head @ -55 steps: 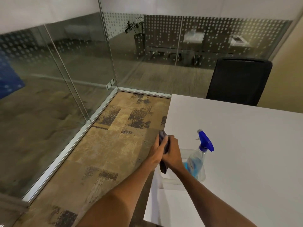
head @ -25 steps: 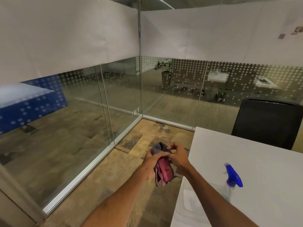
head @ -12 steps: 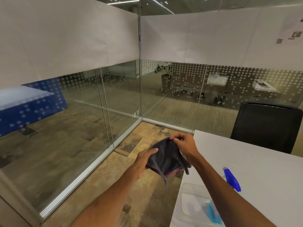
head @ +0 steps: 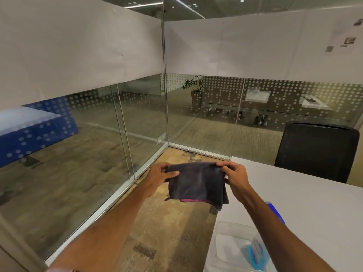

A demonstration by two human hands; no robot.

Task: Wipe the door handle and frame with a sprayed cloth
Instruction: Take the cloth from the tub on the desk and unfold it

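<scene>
A dark grey cloth [head: 196,182] with a pink edge at the bottom hangs spread out in front of me, above the carpet. My left hand [head: 160,176] pinches its upper left corner and my right hand [head: 234,174] pinches its upper right corner. The spray bottle [head: 255,254] with a blue trigger head and blue liquid stands in a clear plastic tray [head: 225,238] on the white table, mostly hidden behind my right forearm. No door handle shows in view.
The white table [head: 304,203] fills the right side, with a black chair [head: 316,152] behind it. Glass partition walls [head: 98,134] with aluminium floor rails [head: 117,195] meet in a corner ahead. Patterned carpet [head: 172,222] lies between glass and table.
The cloth has gone from bunched in both hands beside the bottle to stretched flat between them, held higher. My view has risen from the table toward the glass walls.
</scene>
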